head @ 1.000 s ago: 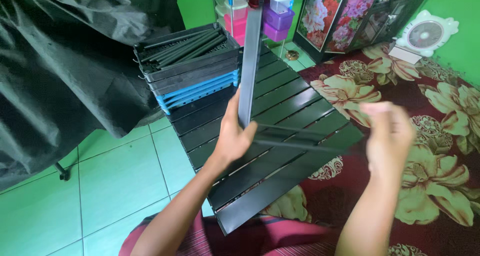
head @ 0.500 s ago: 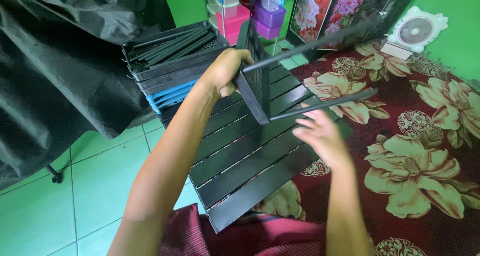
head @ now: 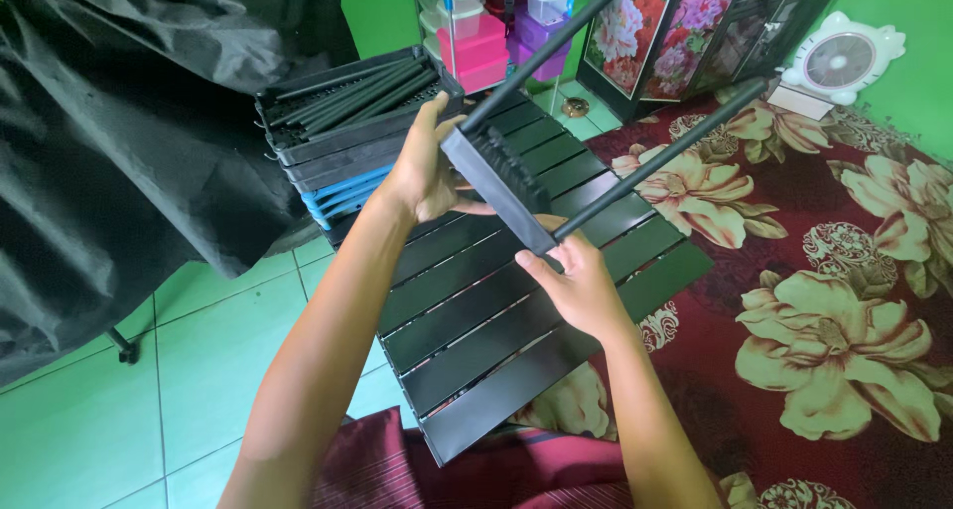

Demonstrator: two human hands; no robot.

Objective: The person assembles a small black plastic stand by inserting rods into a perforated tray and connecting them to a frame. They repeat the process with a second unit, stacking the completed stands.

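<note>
My left hand grips the far end of a black plastic shelf slat, and my right hand holds its near end. Two black rods stick out of the slat and point up to the right. Under both hands lies a large black slatted shelf panel, flat across my lap and the floor.
A stack of black and blue shelf panels with loose rods stands behind the panel. Black fabric hangs at the left. A red floral carpet covers the right; green tiles lie at the left. Pink and purple plastic containers and a small white fan stand at the back.
The slat has turned from upright to level in front of me. My right hand, free before, has come in and taken its near end. The rods now point up to the right.
</note>
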